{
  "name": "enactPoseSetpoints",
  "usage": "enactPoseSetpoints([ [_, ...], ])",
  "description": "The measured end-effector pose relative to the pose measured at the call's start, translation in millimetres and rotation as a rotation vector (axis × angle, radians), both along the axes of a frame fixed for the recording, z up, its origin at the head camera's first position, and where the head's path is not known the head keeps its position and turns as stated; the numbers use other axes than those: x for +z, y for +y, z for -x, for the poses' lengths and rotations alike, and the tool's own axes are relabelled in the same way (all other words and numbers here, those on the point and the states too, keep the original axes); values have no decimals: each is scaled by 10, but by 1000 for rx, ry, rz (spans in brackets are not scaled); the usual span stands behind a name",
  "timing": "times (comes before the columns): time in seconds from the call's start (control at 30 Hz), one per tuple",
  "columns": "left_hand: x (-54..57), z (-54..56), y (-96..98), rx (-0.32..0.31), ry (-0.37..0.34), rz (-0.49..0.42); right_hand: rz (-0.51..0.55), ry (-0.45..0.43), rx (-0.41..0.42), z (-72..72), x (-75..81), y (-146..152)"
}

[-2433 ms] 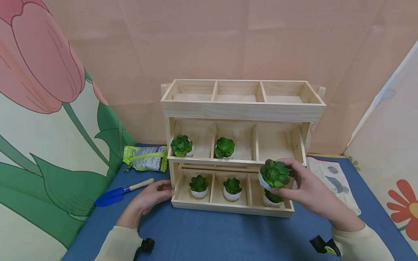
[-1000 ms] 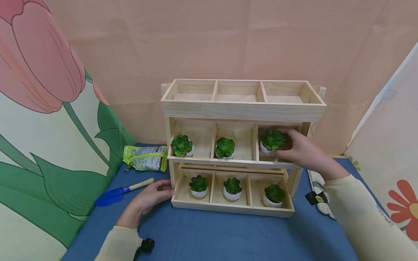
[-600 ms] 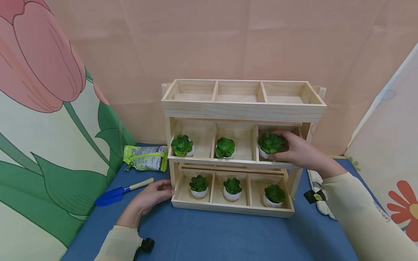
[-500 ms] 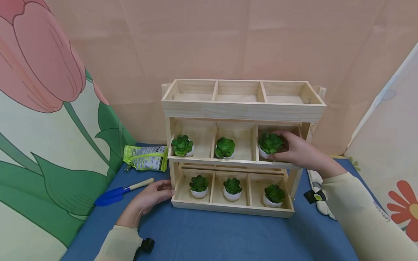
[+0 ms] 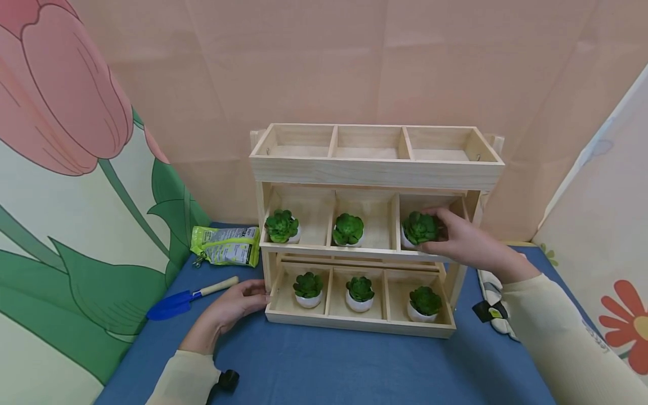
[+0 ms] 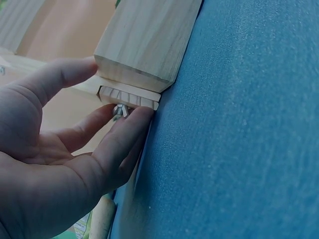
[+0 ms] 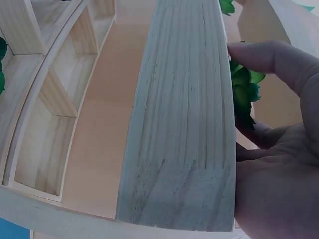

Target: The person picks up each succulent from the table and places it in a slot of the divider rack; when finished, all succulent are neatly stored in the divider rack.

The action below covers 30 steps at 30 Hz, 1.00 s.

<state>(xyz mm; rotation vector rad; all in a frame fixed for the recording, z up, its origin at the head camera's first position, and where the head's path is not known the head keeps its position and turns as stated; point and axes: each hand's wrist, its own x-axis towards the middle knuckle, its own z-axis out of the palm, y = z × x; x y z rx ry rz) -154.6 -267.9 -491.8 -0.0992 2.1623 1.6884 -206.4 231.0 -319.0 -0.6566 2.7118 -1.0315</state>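
A three-tier wooden plant stand (image 5: 377, 173) stands upright on the blue cloth. My right hand (image 5: 468, 242) holds a small potted succulent (image 5: 420, 226) in the right compartment of the middle tier. In the right wrist view, thumb and fingers lie around the green leaves (image 7: 242, 94), partly behind a wooden board (image 7: 182, 119). My left hand (image 5: 240, 306) grips the stand's lower left corner. The left wrist view shows the thumb against the wooden end (image 6: 137, 59) and fingers at a strip beside a wing nut (image 6: 121, 110). Two more succulents share the middle tier, one each in its left and centre compartments.
In the bottom tier, each compartment has a succulent, the centre one (image 5: 360, 292) included. On the left lie a green bag (image 5: 226, 246) and a blue trowel (image 5: 174, 305) with a wooden handle. White patterned gloves (image 5: 498, 304) lie partly under my right forearm.
My right hand has carried the succulent from in front of the lower right up into the middle tier's right compartment, then lowered it slightly. The left hand has stayed at the corner.
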Motion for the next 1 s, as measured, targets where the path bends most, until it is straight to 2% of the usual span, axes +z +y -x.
enactPoseSetpoints([
  [0.27,-1,3,17,0,4,4,9,-9,31,-96,-17,17],
  [0.5,14,-45,72,9,28,67,10,65,-2,-267,29,47],
  [0.67,61,-105,100,-9,93,209,7,143,-64,-484,87,130],
  [0.73,92,-131,105,6,110,270,10,183,-87,-571,96,185],
  [0.8,144,-161,107,42,135,345,4,245,-110,-654,92,253],
  [0.87,215,-200,104,86,192,433,4,314,-131,-728,71,327],
  [1.0,425,-320,99,205,380,605,-6,476,-162,-834,-37,457],
])
